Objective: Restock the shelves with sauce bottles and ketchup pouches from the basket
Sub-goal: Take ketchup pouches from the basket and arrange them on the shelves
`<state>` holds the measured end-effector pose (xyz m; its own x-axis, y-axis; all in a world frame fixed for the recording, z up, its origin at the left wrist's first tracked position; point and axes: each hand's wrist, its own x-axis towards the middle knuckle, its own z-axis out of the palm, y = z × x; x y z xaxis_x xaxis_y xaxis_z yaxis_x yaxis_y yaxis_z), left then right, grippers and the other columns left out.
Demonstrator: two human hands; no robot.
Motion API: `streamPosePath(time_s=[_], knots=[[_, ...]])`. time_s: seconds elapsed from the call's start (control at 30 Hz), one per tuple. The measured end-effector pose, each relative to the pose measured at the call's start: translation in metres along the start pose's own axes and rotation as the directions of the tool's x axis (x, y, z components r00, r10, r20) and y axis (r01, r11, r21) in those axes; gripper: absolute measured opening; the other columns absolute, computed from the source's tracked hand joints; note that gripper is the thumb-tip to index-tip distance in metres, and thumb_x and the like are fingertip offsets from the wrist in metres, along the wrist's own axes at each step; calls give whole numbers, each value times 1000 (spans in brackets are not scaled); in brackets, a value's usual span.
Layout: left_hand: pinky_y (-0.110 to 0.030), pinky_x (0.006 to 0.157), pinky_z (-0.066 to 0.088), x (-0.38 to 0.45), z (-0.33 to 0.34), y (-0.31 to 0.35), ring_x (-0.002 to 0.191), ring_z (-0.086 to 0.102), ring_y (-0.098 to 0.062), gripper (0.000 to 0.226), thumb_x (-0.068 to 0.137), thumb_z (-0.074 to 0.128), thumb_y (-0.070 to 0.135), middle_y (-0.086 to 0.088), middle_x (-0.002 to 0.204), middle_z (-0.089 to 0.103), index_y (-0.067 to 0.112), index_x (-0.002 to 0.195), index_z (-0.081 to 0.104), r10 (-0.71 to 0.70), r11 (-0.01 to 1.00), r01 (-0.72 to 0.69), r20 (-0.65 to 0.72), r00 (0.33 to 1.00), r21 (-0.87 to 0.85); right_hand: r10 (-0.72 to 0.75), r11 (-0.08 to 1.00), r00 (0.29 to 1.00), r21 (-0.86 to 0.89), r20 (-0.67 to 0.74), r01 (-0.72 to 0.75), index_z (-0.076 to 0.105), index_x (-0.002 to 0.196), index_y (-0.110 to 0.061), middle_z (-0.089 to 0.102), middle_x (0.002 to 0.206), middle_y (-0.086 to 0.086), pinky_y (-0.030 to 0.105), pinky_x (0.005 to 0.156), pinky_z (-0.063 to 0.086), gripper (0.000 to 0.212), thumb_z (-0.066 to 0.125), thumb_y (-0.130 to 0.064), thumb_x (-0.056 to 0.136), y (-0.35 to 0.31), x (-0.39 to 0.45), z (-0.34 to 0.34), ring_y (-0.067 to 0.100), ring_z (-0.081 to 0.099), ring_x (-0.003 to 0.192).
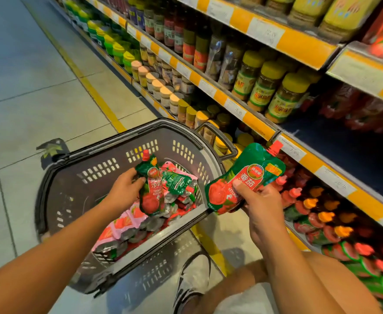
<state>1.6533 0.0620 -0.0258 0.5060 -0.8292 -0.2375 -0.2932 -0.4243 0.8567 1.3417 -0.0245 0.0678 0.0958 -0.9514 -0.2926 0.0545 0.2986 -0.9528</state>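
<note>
Red-and-green ketchup pouch [242, 180], spout up and tilted toward the shelves, is gripped low on its body by the right hand [260, 205], thumb across the front. Its long axis runs from the hand up toward the dark shelf gap [344, 141] lying beyond and to the right; the right hand is judged the nearer for placing. A second pouch [150, 184] is pinched by the left hand [123, 189], upright over the basket [118, 141]. More pouches [127, 225] are heaped below and between both hands. Red-capped sauce bottles [317, 214] are ranked just right of the right hand.
</note>
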Motion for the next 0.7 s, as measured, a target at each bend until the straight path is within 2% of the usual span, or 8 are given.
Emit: streamPosePath(time_s=[0.1, 0.2, 0.27, 0.33, 0.4, 0.53, 0.6, 0.7], knots=[[-50, 85, 56, -17, 5, 25, 96, 70, -33, 15, 106, 53, 17, -13, 107, 74, 18, 110, 68, -93, 955, 96, 26, 995, -282, -16, 1000, 1000, 1, 7, 16, 72, 99, -19, 81, 96, -2, 37, 81, 58, 16, 76, -7, 90, -3, -9, -6, 16, 76, 89], [-40, 79, 50, -34, 18, 60, 82, 64, -27, 20, 108, 49, 16, -12, 90, 69, 13, 92, 60, -147, 874, 159, 63, 987, -460, -24, 1000, 1000, 18, 1, 24, 71, 101, -19, 81, 94, -3, 36, 78, 57, 16, 76, -8, 90, -6, -19, -15, 14, 76, 87], [-34, 70, 53, -49, 28, 85, 70, 65, -25, 22, 108, 48, 15, -13, 81, 68, 12, 89, 59, -161, 815, 212, 140, 977, -539, -27, 999, 999, 32, -20, 28, 71, 108, -14, 81, 98, 2, 42, 79, 59, 19, 76, -8, 90, -9, -25, -23, 21, 77, 92], [-34, 68, 59, -66, 40, 109, 71, 70, -24, 20, 108, 49, 20, -21, 93, 73, 8, 105, 65, -164, 754, 286, 252, 954, -592, -23, 999, 998, 42, -53, 26, 71, 112, -12, 80, 100, 4, 46, 83, 61, 23, 76, -10, 90, -11, -31, -33, 27, 76, 97], [-40, 76, 62, -85, 51, 132, 84, 71, -29, 29, 104, 59, 30, -24, 107, 73, 6, 118, 67, -133, 704, 356, 378, 916, -614, -14, 998, 997, 52, -82, 18, 71, 112, -12, 80, 100, 4, 50, 87, 61, 24, 77, -12, 90, -14, -38, -48, 28, 76, 98], [-49, 89, 60, -118, 78, 166, 98, 74, -37, 49, 76, 82, 18, -21, 115, 75, 10, 122, 67, -6, 812, 289, 489, 872, -507, -19, 998, 986, 63, -163, 30, 73, 107, -16, 80, 100, 7, 53, 86, 62, 20, 79, -20, 88, -30, -55, -97, 31, 77, 98], [-56, 94, 58, -132, 94, 181, 104, 73, -41, 51, 77, 83, 9, -19, 115, 76, 11, 125, 64, 35, 834, 254, 506, 862, -491, -55, 995, 970, 71, -238, 74, 75, 104, -14, 80, 99, 8, 49, 87, 61, 17, 79, -18, 88, -41, -63, -134, 33, 76, 99], [-58, 93, 58, -150, 116, 203, 103, 73, -42, 47, 83, 81, 4, -17, 112, 77, 12, 126, 64, 89, 872, 195, 536, 840, -450, -50, 991, 945, 101, -324, 87, 77, 101, -15, 80, 103, 11, 55, 89, 60, 15, 81, -19, 87, -59, -79, -190, 34, 76, 98]])
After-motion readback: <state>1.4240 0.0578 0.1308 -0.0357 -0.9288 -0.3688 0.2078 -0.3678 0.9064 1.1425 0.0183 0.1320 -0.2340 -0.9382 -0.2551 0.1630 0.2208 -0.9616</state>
